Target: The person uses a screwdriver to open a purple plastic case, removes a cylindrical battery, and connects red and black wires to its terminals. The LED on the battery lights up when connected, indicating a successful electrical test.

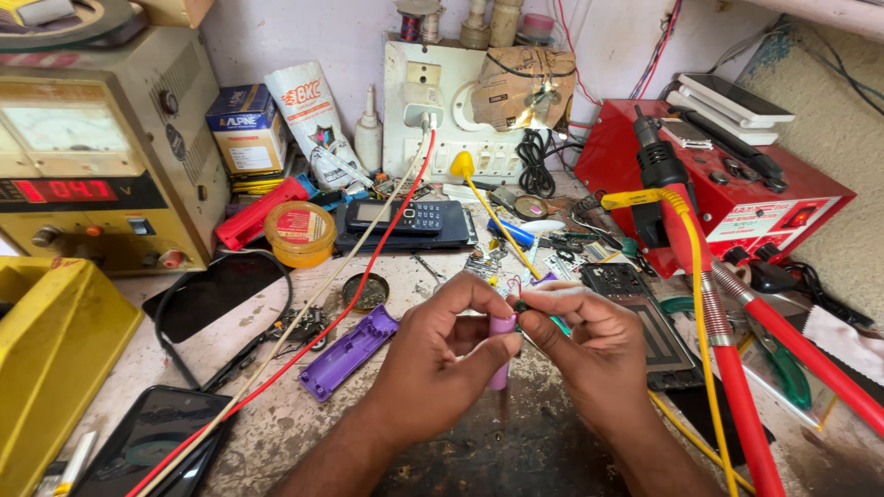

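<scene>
Left hand (442, 354) fingers pinched shut around a pink cylinder (500, 354), frame centre; right hand (589, 345) fingers nip a small dark part (521, 306) at its top. Risk: part slips onto cluttered table (304, 419); purple casing (350, 352) at 9 o'clock.

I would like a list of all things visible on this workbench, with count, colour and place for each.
Small cylinder: 1, pink-purple, held between both hands, centre.
Plastic casing half: 1, purple, on the bench left of the hands.
Power supply: 1, beige with a red display, far left.
Soldering station: 1, red, right rear.
Keypad phone: 1, black, centre rear.
Round tin: 1, yellow, left of the phone.
Smartphone: 1, black, lower left.
Wall socket board: 1, white, back wall.
Red and cream leads: 2, crossing the bench diagonally.
Left hand: 1, gripping the cylinder.
Right hand: 1, fingertips at the cylinder's top.
</scene>
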